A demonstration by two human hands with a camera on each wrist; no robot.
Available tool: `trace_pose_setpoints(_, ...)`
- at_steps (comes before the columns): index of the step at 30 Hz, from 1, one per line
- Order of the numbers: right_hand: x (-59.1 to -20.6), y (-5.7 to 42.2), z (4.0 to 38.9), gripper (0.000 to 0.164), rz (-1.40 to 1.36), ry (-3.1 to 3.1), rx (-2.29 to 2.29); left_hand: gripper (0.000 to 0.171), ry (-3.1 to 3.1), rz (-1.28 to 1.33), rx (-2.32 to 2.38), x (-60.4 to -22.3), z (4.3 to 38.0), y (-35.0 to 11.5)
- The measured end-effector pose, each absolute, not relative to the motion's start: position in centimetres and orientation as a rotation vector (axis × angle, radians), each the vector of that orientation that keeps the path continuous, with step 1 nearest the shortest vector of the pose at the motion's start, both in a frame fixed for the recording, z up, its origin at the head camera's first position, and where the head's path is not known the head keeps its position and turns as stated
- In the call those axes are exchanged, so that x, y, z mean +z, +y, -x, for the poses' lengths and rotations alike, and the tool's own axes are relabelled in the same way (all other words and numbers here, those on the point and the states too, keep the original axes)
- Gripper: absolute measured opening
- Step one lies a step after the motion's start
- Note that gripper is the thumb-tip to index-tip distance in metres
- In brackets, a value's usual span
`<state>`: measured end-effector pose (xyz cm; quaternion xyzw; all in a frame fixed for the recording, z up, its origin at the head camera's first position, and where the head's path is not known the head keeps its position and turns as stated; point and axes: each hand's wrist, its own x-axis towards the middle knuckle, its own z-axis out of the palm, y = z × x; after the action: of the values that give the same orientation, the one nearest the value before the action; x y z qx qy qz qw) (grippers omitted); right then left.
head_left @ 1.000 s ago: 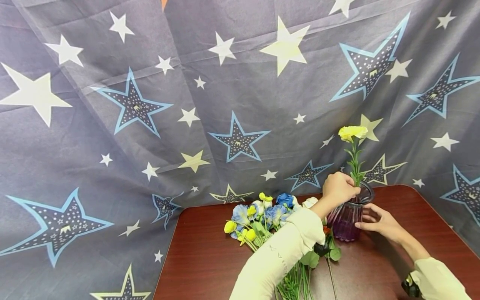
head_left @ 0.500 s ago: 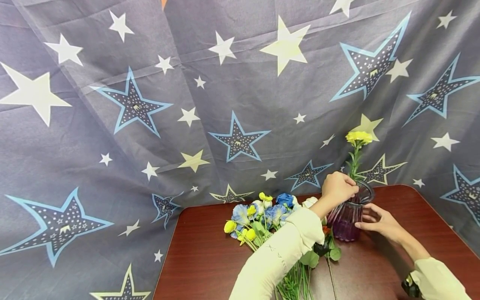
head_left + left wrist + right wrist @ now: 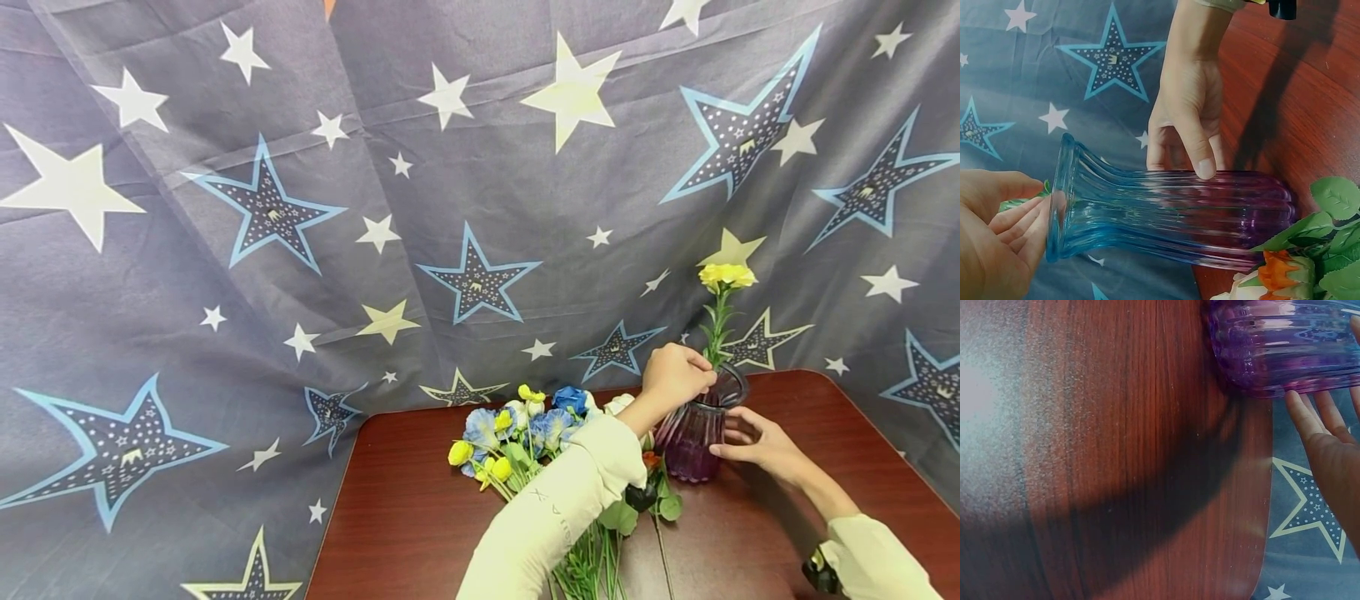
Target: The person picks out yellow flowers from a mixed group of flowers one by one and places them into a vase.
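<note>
A ribbed glass vase [image 3: 1172, 215], blue at the rim and purple at the base, stands upright on the table. My left hand [image 3: 675, 377] is at its mouth and pinches the green stem of a yellow carnation [image 3: 726, 276]. The bloom rises above the rim, nearly upright; the stem's lower end is hard to make out through the glass. From the right side my right hand [image 3: 761, 446] holds the vase, with the thumb on the near face and the fingers behind. Only the fingertips of that hand [image 3: 1335, 434] touch the glass in the right wrist view.
Left of the vase, partly under my left sleeve [image 3: 558, 508], lies a bunch of blue, white and yellow flowers [image 3: 525, 433] on the reddish-brown table [image 3: 405, 500]. An orange flower [image 3: 1279, 272] with green leaves lies close beside the vase. A star-patterned cloth [image 3: 480, 192] hangs behind.
The yellow carnation has shifted to the right and a little lower at the vase mouth. My left hand has barely moved; my right hand keeps its place on the vase.
</note>
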<state>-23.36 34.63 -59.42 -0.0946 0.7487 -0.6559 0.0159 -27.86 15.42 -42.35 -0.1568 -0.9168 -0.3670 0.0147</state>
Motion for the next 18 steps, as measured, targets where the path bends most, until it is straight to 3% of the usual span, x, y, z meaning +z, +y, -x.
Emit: trace_pose_setpoints(18,-59.1,34.6,23.3,0.041,0.308,2.381,-2.000,0.010,-2.715,0.738,-1.240,-41.6,27.6,13.3)
